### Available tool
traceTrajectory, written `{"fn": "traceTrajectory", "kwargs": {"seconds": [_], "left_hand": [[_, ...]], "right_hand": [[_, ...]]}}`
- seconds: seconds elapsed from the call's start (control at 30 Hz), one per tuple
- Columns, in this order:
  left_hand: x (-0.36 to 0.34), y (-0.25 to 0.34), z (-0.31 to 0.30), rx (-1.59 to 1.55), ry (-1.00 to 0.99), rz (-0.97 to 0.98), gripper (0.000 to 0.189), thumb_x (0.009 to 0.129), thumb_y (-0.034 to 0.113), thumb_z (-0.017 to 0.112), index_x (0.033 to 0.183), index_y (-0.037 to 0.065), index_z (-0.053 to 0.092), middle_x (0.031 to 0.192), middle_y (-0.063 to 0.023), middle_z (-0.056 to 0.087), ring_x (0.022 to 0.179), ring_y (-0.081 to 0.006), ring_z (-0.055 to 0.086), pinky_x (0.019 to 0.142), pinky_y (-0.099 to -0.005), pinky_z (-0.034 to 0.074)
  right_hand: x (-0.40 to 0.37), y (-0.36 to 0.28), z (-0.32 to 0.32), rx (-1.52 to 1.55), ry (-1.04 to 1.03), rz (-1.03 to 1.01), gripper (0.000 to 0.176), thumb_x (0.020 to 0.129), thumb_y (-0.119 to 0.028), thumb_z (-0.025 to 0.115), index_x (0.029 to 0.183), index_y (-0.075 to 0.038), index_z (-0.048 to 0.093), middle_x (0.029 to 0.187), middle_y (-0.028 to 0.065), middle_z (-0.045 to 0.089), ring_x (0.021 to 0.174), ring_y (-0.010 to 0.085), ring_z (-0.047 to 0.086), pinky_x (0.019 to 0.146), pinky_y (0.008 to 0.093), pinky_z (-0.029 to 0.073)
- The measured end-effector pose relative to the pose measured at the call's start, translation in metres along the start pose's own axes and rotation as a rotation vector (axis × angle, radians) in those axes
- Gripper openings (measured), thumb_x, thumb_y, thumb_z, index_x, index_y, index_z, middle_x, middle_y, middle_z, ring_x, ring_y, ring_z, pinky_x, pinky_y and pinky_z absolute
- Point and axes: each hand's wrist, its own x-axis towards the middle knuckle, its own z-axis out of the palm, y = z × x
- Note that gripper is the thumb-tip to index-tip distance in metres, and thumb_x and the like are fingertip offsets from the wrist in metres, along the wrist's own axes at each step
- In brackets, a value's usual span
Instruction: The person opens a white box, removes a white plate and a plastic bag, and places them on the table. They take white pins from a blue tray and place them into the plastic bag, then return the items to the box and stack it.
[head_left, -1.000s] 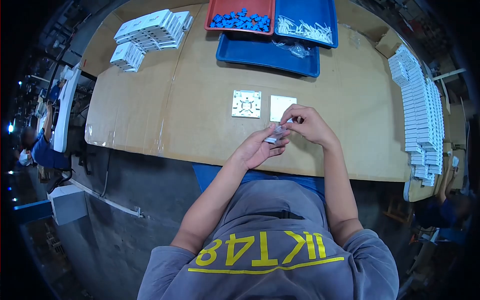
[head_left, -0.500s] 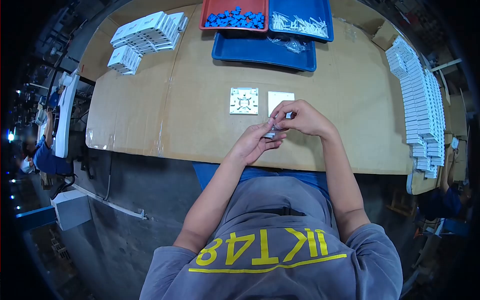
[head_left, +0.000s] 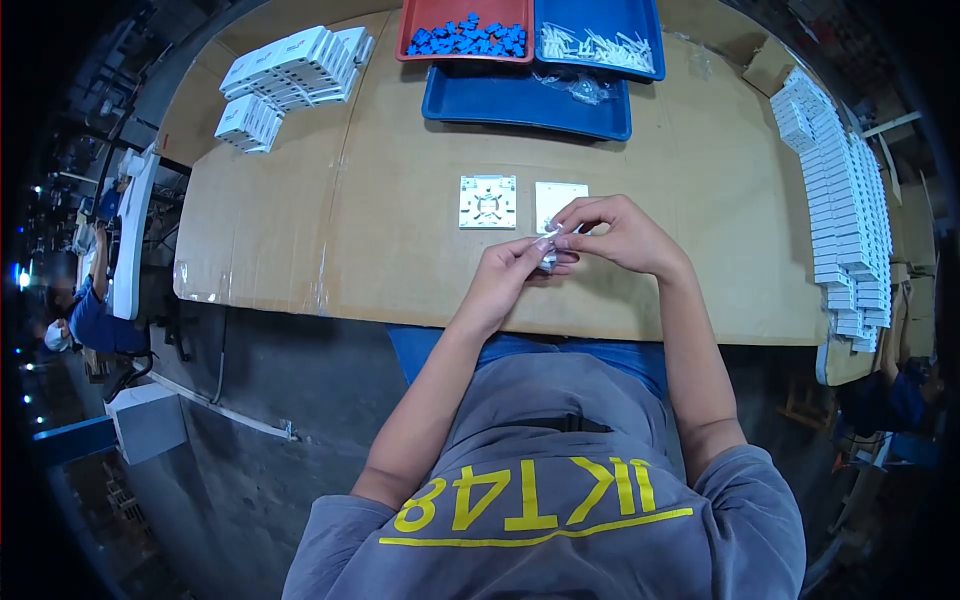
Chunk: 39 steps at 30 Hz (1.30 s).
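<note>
In front of my body my two hands meet over the cardboard-covered table. My left hand (head_left: 505, 278) is closed around a small whitish, partly see-through piece (head_left: 548, 261), mostly hidden by the fingers. The thumb and fingertips of my right hand (head_left: 622, 238) are pinched at the upper end of that piece. Just beyond the hands lies a square white plate (head_left: 560, 194), its near edge covered by my right fingers. To its left a square white plastic frame (head_left: 488, 202) with slots and a cross-shaped centre lies flat.
At the back are a red tray (head_left: 466, 53) of blue parts, a blue tray (head_left: 600, 73) of white sticks, and another blue tray (head_left: 525, 118) holding clear plastic bags. White boxy parts (head_left: 290, 70) are stacked back left, with taller stacks (head_left: 845, 215) at right. Other people sit at both sides.
My left hand has turned and closed more around the small piece. My right hand has shifted slightly right, with its fingertips still at the piece.
</note>
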Motion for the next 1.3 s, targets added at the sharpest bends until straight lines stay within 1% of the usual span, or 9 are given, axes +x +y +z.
{"fn": "traceTrajectory", "kwargs": {"seconds": [0.17,0.27,0.3,0.4,0.5,0.67,0.7,0.9,1.3], "left_hand": [[-0.008,0.003,0.005,0.103,0.021,0.103,0.042,0.112,0.030,0.051,0.125,-0.006,0.070,0.109,-0.0134,0.077,0.100,-0.0173,0.072,0.093,-0.0324,0.056],[-0.016,0.009,0.015,0.266,0.172,0.151,0.035,0.109,0.025,0.058,0.124,-0.004,0.071,0.107,-0.0113,0.077,0.099,-0.0142,0.070,0.091,-0.0302,0.055],[-0.019,0.014,0.019,0.339,0.247,0.160,0.032,0.108,0.023,0.061,0.123,-0.004,0.071,0.106,-0.0106,0.077,0.099,-0.0135,0.070,0.091,-0.0299,0.055],[-0.021,0.020,0.029,0.339,0.369,0.437,0.023,0.105,0.016,0.066,0.117,-0.003,0.073,0.105,-0.0081,0.074,0.098,-0.0129,0.068,0.090,-0.0286,0.054],[-0.023,0.017,0.029,0.207,0.391,0.496,0.017,0.103,0.011,0.069,0.111,-0.004,0.072,0.105,-0.0070,0.074,0.098,-0.0115,0.067,0.089,-0.0276,0.054],[-0.026,0.023,0.034,0.058,0.426,0.511,0.019,0.101,0.012,0.071,0.111,-0.004,0.073,0.105,-0.0081,0.075,0.099,-0.0130,0.069,0.091,-0.0284,0.055],[-0.027,0.024,0.035,0.035,0.425,0.503,0.018,0.102,0.011,0.071,0.111,-0.004,0.073,0.105,-0.0082,0.075,0.099,-0.0130,0.069,0.091,-0.0283,0.055],[-0.029,0.021,0.034,0.013,0.456,0.494,0.016,0.102,0.009,0.069,0.111,-0.004,0.071,0.104,-0.0074,0.074,0.096,-0.0114,0.069,0.088,-0.0270,0.055],[-0.032,0.023,0.031,-0.040,0.429,0.491,0.017,0.103,0.008,0.068,0.112,-0.005,0.067,0.105,-0.0111,0.074,0.100,-0.0152,0.071,0.093,-0.0296,0.056]], "right_hand": [[-0.008,-0.005,0.003,0.150,0.108,0.108,0.011,0.090,-0.005,0.079,0.098,0.000,0.073,0.102,0.0050,0.072,0.089,0.0078,0.065,0.079,0.0262,0.054],[-0.010,-0.008,0.024,0.459,0.278,-0.085,0.025,0.089,0.001,0.079,0.110,-0.001,0.066,0.100,0.0029,0.068,0.089,0.0068,0.064,0.080,0.0233,0.054],[-0.012,-0.009,0.027,0.467,0.295,-0.100,0.028,0.089,0.002,0.078,0.113,-0.001,0.064,0.101,0.0027,0.067,0.089,0.0069,0.064,0.081,0.0230,0.054],[-0.017,-0.014,0.039,0.466,0.321,-0.127,0.035,0.089,0.004,0.078,0.119,-0.001,0.061,0.103,0.0025,0.066,0.090,0.0072,0.064,0.083,0.0226,0.054],[-0.021,-0.024,0.047,0.474,0.327,-0.126,0.034,0.090,0.003,0.077,0.120,0.000,0.063,0.104,0.0032,0.067,0.093,0.0078,0.065,0.085,0.0229,0.055],[-0.020,-0.021,0.063,0.602,0.431,-0.066,0.021,0.092,0.002,0.076,0.112,0.002,0.069,0.102,0.0049,0.070,0.095,0.0086,0.067,0.084,0.0237,0.056],[-0.020,-0.024,0.065,0.632,0.453,-0.038,0.012,0.094,-0.001,0.075,0.105,0.001,0.071,0.099,0.0053,0.072,0.093,0.0087,0.067,0.082,0.0242,0.057],[-0.017,-0.022,0.072,0.686,0.454,-0.033,0.013,0.096,-0.004,0.075,0.107,0.001,0.070,0.097,0.0044,0.072,0.091,0.0085,0.067,0.080,0.0245,0.056],[-0.017,-0.020,0.077,0.711,0.446,-0.038,0.012,0.096,-0.006,0.074,0.106,0.000,0.070,0.099,0.0040,0.070,0.091,0.0092,0.065,0.082,0.0261,0.054]]}}
